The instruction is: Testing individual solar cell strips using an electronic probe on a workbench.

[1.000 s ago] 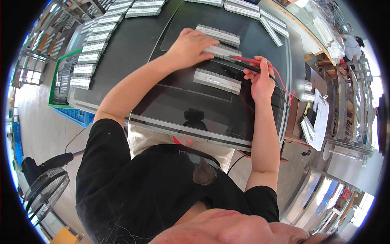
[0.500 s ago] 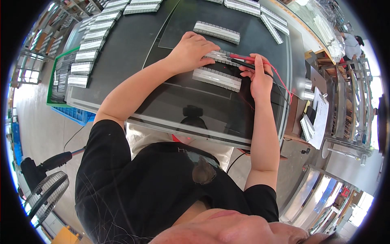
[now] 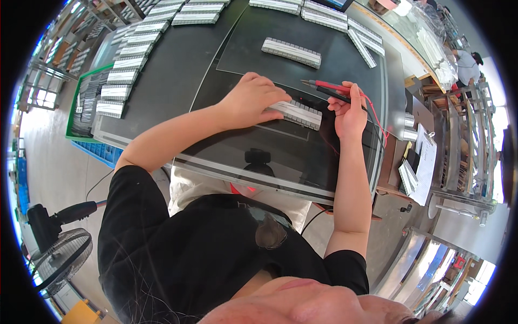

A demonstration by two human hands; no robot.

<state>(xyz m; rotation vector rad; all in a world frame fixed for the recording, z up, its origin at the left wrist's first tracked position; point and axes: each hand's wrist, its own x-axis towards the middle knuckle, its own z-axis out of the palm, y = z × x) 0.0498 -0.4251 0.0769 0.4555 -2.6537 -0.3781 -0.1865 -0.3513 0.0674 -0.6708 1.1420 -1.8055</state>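
Note:
My left hand (image 3: 253,101) is closed round the left end of a grey segmented strip with a white band (image 3: 300,114), low over the dark glassy tabletop (image 3: 226,143); the fingers hide that end. My right hand (image 3: 348,110) pinches a red test probe (image 3: 330,85) and a black test probe (image 3: 334,94) together. Their tips point left, above the strip and apart from it. Farther off, a second strip of the same kind (image 3: 291,52) lies by itself on a dark panel.
Rows of similar strips (image 3: 127,63) line the table's left side, and more lie along the far edge (image 3: 325,19). A green crate (image 3: 73,116) stands at the left. A clipboard with papers (image 3: 423,162) lies at the right. The red probe lead (image 3: 377,110) loops beside my right hand.
My left hand has moved nearer, onto the near strip. The middle strip no longer shows separately. The probes have lifted away from the strips. The whole view has shifted slightly.

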